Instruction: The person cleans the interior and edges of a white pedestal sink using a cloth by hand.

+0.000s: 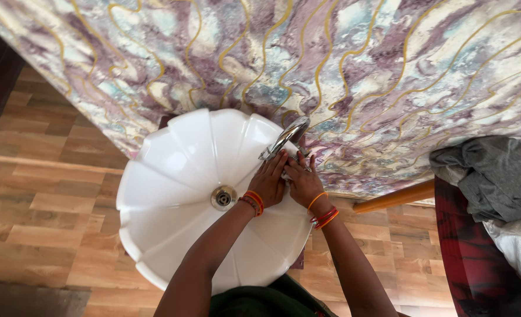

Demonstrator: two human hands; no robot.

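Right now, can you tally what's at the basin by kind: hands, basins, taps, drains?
Hands: 2, left hand and right hand, both close together under the tap
Basins: 1, white fluted basin
Taps: 1, chrome tap
Drains: 1, metal drain
Total: 5

1. The white scalloped ceramic basin (172, 176) stood against the marbled purple wall (389, 70).
2. The curved chrome metal tap (285, 138) sat on the basin's right rim.
3. Both hands, left hand (269, 182) and right hand (302, 183), lay side by side below the tap.
4. The round metal drain (223, 198) sat in the basin's middle, left of the hands.
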